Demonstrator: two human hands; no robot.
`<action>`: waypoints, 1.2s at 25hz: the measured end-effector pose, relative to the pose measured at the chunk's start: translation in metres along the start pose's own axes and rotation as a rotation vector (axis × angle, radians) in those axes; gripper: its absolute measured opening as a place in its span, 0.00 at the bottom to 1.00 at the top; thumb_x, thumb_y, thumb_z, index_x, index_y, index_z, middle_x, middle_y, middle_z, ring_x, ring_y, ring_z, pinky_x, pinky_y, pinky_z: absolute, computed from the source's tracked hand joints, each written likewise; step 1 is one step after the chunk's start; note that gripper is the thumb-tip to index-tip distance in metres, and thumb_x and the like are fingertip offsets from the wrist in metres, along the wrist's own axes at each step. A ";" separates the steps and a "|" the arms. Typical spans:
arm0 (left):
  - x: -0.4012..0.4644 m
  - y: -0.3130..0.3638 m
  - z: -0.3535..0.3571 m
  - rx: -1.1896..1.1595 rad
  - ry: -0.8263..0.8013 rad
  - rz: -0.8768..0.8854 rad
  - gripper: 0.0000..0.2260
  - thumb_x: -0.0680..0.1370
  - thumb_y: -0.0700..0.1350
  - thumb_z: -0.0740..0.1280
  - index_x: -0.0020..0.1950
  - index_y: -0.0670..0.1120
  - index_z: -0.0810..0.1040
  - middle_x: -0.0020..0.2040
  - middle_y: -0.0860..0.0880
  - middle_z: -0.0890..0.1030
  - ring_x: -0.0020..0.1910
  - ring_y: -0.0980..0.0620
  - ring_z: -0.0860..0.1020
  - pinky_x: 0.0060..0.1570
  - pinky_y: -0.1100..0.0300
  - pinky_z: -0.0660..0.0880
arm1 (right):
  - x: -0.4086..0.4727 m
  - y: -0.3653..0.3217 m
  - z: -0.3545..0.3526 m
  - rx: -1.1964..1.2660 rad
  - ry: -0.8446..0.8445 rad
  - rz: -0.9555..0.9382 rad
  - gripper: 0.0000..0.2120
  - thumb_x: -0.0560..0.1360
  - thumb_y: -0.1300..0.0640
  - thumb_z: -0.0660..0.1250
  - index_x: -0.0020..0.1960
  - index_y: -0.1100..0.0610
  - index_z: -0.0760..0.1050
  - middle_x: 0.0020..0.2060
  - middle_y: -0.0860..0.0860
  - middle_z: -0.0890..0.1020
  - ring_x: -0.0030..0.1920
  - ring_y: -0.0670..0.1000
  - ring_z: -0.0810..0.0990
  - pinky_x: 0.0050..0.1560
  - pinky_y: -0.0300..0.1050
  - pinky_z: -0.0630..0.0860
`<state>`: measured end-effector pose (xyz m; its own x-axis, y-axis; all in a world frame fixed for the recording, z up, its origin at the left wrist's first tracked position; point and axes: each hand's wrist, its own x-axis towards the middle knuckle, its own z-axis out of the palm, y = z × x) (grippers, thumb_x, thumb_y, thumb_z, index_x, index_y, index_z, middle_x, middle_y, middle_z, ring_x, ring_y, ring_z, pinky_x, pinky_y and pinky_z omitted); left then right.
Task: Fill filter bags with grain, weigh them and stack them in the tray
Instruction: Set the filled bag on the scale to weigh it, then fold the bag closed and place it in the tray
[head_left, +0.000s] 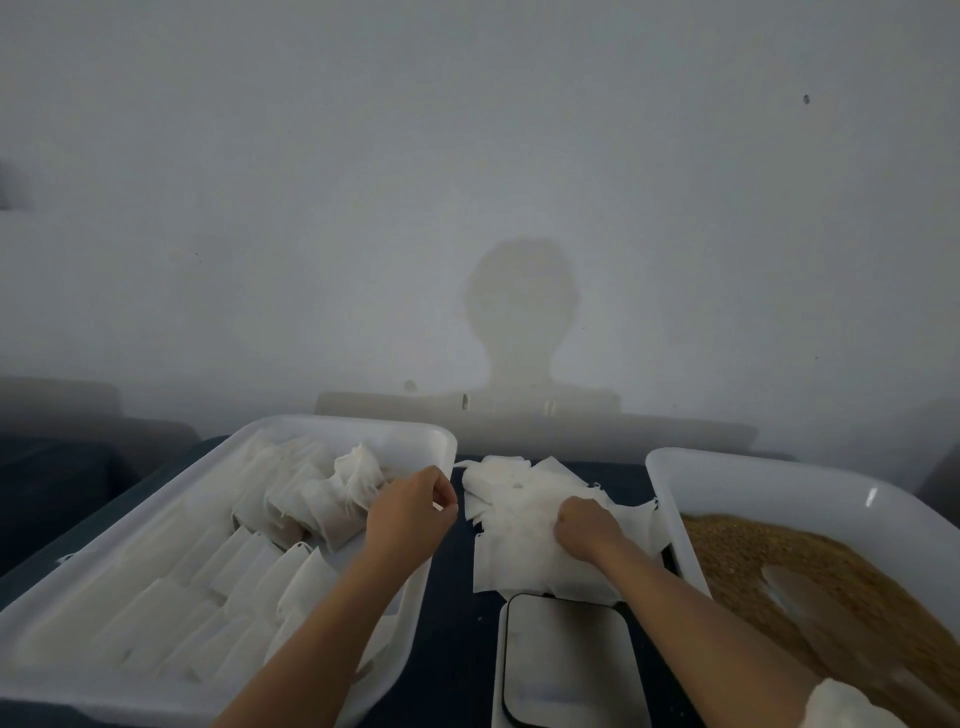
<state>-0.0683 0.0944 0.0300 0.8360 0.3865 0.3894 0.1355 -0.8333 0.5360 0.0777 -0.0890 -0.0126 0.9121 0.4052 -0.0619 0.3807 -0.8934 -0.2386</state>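
Note:
A white tray (67, 587) at the left holds rows of filled white filter bags (249, 571). My left hand (410, 512) hovers over that tray's right rim, fingers curled, with nothing visibly in it. In the middle lies a loose pile of empty filter bags (519, 499) on the dark table. My right hand (584, 527) rests on this pile, its fingers curled into the bags. A second white tray (753, 483) at the right is filled with brown grain (753, 561). A flat scale (566, 665) sits near the front edge below the pile.
A pale scoop (802, 597) lies half sunk in the grain. A white cloth-like thing (847, 706) shows at the bottom right corner. The dark table (452, 623) runs between the trays, with a plain wall right behind it.

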 end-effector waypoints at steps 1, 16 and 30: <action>0.001 0.001 0.001 -0.003 -0.004 0.005 0.01 0.76 0.45 0.66 0.47 0.50 0.77 0.43 0.56 0.79 0.44 0.57 0.77 0.41 0.66 0.70 | 0.000 0.001 -0.004 0.005 0.001 -0.004 0.16 0.81 0.57 0.54 0.62 0.64 0.73 0.61 0.57 0.77 0.61 0.56 0.75 0.59 0.44 0.70; -0.009 0.003 0.008 0.029 0.037 0.023 0.03 0.77 0.47 0.64 0.49 0.50 0.76 0.45 0.56 0.80 0.44 0.57 0.77 0.44 0.64 0.72 | -0.005 0.013 0.002 -0.070 0.123 -0.102 0.14 0.79 0.63 0.54 0.38 0.49 0.62 0.45 0.49 0.75 0.44 0.48 0.68 0.52 0.41 0.71; -0.013 0.021 -0.002 -0.052 0.096 0.147 0.02 0.78 0.44 0.64 0.50 0.49 0.73 0.44 0.56 0.79 0.42 0.58 0.76 0.42 0.64 0.74 | -0.032 0.021 -0.068 0.362 0.609 -0.023 0.19 0.79 0.56 0.62 0.31 0.58 0.66 0.29 0.53 0.70 0.32 0.52 0.70 0.32 0.45 0.60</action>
<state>-0.0772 0.0723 0.0380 0.7900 0.3002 0.5346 -0.0141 -0.8628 0.5053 0.0671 -0.1338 0.0507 0.8677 0.1483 0.4745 0.4227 -0.7225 -0.5471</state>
